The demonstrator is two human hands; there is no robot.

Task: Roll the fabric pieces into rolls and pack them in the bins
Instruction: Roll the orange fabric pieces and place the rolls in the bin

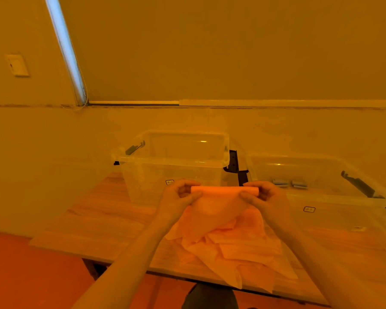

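A: Item one, left hand [180, 195]: fingers and thumb pinching the left end of the fabric roll [224, 191], held up in the air. Item two, right hand [262, 194]: same pinch on the right end. Roll only started; most of the sheet hangs loose below it toward the fabric pile [227, 244] on the table [94, 221]

B: Risk entries?

A: One, uneven turning between the two ends would likely skew the roll into a cone. Two, a slackened pinch lets the thin cloth spring open. Three, the hanging tail looks close to the pile and may drag a second piece along

B: Bins?

A: Left bin [174, 161], clear, just beyond the hands, nothing visible inside. Right bin [321, 192], clear, holds two grey rolls [290, 183] near its back wall. A loosely wound roll would probably unwind once dropped in either
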